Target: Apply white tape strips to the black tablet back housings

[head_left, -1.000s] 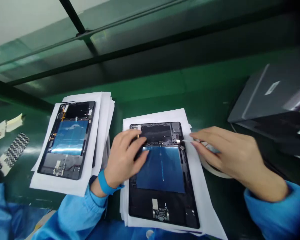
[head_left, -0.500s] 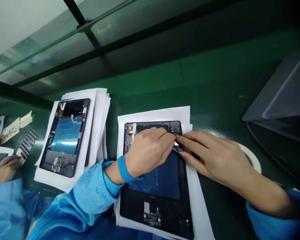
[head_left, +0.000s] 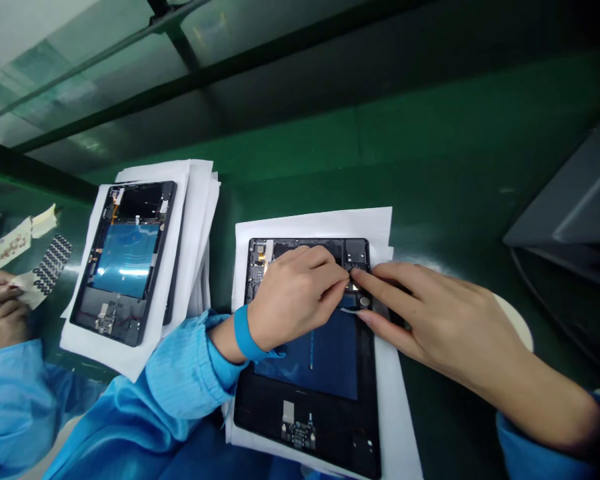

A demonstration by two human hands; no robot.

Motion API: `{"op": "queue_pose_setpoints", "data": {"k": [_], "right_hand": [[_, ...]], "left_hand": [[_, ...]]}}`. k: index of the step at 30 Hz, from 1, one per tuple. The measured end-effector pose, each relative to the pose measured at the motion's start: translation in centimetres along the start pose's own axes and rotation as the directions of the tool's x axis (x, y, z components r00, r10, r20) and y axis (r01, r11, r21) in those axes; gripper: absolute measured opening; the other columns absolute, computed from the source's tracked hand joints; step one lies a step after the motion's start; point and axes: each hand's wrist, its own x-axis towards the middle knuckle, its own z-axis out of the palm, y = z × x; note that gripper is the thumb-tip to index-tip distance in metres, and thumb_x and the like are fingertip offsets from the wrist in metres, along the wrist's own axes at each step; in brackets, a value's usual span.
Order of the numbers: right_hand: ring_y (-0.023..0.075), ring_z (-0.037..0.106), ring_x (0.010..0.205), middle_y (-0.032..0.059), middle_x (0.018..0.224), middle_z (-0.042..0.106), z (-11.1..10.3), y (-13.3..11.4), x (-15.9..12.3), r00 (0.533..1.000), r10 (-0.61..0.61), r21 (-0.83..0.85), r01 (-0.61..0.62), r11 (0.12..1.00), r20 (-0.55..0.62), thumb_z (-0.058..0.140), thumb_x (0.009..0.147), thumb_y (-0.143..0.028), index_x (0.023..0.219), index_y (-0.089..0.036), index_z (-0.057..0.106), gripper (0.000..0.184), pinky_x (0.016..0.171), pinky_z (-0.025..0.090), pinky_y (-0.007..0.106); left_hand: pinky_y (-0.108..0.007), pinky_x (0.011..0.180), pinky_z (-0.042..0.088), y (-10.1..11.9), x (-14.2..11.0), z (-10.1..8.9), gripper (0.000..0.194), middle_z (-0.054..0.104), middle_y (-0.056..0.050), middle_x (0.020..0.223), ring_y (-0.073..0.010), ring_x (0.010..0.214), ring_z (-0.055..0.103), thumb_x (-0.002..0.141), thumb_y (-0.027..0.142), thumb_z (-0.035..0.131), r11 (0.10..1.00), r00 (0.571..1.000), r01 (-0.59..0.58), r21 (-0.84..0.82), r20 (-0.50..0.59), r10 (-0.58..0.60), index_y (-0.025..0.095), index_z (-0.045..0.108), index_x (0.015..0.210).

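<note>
An opened tablet (head_left: 307, 367) lies on white sheets, its dark frame, blue-black battery area and a small circuit board at the near end showing. Over its upper part my left hand (head_left: 297, 293), with a blue wristband, has thumb and index fingertips pinched together near the right edge; whatever is between them is too small to make out. My right hand (head_left: 440, 320) reaches in from the right. Its index fingertip presses by the left fingertips, with the thumb apart below it. Close to that thumb tip is a thin pale strip (head_left: 350, 311).
A second opened tablet (head_left: 125, 260) rests on a stack of white sheets (head_left: 197, 227) to the left. Beyond it, a co-worker's hands (head_left: 5, 307) hold a sticker sheet (head_left: 53, 267). A white roll (head_left: 517, 320) and a grey box-like object (head_left: 575, 193) are at right.
My right thumb has moved away from the index finger and slightly down, and the pale strip shows more. The left hand keeps its pinch. The view has shifted slightly.
</note>
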Motion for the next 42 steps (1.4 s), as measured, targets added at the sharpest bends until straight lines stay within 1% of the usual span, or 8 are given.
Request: {"op": "queue_pose_setpoints", "data": {"k": [4,13,16,20,24,29,33,42], "right_hand": [[0.0151,0.062,0.074,0.0072,0.1,0.07,0.1,-0.1,-0.3,0.999,-0.05,-0.045,0.05,0.998,-0.007,0.057,0.096,-0.035,0.117,-0.013,0.066,0.031,0.062,0.045,0.031],[0.0139,0.067,0.077,0.006,0.1,0.071,0.3,-0.4,-0.3,0.999,0.009,0.041,-0.011,0.999,0.033,0.059,0.095,-0.031,0.117,-0.015,0.064,0.028,0.062,0.047,0.026],[0.0111,0.066,0.071,0.0037,0.093,0.073,0.4,-0.7,-0.2,0.996,0.064,-0.002,-0.064,0.998,-0.059,0.066,0.09,-0.023,0.115,-0.015,0.064,0.027,0.058,0.045,0.023],[0.0066,0.059,0.055,0.0003,0.082,0.074,0.2,-1.1,0.6,0.979,0.095,-0.216,-0.134,0.967,-0.182,0.078,0.08,-0.018,0.111,-0.015,0.065,0.034,0.048,0.037,0.021],[0.0052,0.056,0.051,-0.0015,0.078,0.074,0.0,-1.5,1.3,0.987,0.049,-0.299,-0.094,0.95,-0.155,0.079,0.08,-0.021,0.106,-0.016,0.064,0.03,0.048,0.037,0.021],[0.0076,0.061,0.058,-0.0012,0.082,0.075,0.1,-1.7,1.1,0.991,0.087,-0.267,-0.111,0.957,-0.102,0.072,0.085,-0.018,0.112,-0.017,0.062,0.029,0.053,0.038,0.024],[0.0094,0.062,0.058,0.0007,0.083,0.075,0.1,-1.7,1.0,0.992,0.082,-0.253,-0.103,0.962,-0.091,0.074,0.083,-0.016,0.113,-0.014,0.062,0.032,0.052,0.037,0.026],[0.0091,0.061,0.057,0.0006,0.084,0.076,0.0,-1.9,1.5,0.992,0.117,-0.274,-0.128,0.953,-0.056,0.074,0.085,-0.018,0.111,-0.016,0.062,0.028,0.052,0.039,0.024]], "left_hand": [[-0.029,0.077,0.052,-0.2,0.0,0.2,0.017,0.068,-0.004,0.087,-0.0155,0.083,0.063,0.097,0.017,0.054,0.993,0.999,0.045,-0.106,-0.008,-0.046,0.016,0.069,0.088],[-0.03,0.076,0.05,-0.6,-0.1,0.4,0.021,0.065,-0.004,0.086,-0.0167,0.08,0.059,0.097,0.017,0.05,0.997,1.0,0.0,-0.075,0.004,0.001,0.015,0.067,0.085],[-0.03,0.077,0.049,-0.7,-0.2,0.5,0.022,0.065,-0.004,0.087,-0.0172,0.08,0.058,0.098,0.019,0.048,0.998,1.0,-0.005,-0.067,0.006,0.005,0.016,0.066,0.086],[-0.032,0.076,0.048,-0.9,-0.2,0.5,0.025,0.065,-0.005,0.088,-0.018,0.08,0.058,0.1,0.022,0.046,0.999,1.0,-0.01,-0.043,0.019,0.01,0.016,0.065,0.085],[-0.032,0.075,0.048,-1.0,-0.2,0.5,0.028,0.064,-0.005,0.087,-0.0183,0.079,0.058,0.101,0.021,0.043,0.999,1.0,-0.028,-0.023,0.014,0.028,0.016,0.064,0.084],[-0.033,0.074,0.047,-1.1,-0.1,0.6,0.027,0.063,-0.004,0.085,-0.0184,0.077,0.056,0.1,0.02,0.044,0.999,0.999,-0.038,-0.021,-0.011,0.037,0.016,0.064,0.082],[-0.033,0.073,0.047,-1.1,0.0,0.8,0.026,0.062,-0.004,0.085,-0.0181,0.076,0.056,0.099,0.019,0.044,0.999,0.999,-0.039,-0.019,-0.028,0.038,0.016,0.063,0.081],[-0.034,0.073,0.048,-1.0,0.0,0.7,0.025,0.062,-0.004,0.085,-0.0182,0.076,0.055,0.099,0.018,0.043,0.999,0.999,-0.032,-0.017,0.003,0.032,0.017,0.062,0.082]]}}
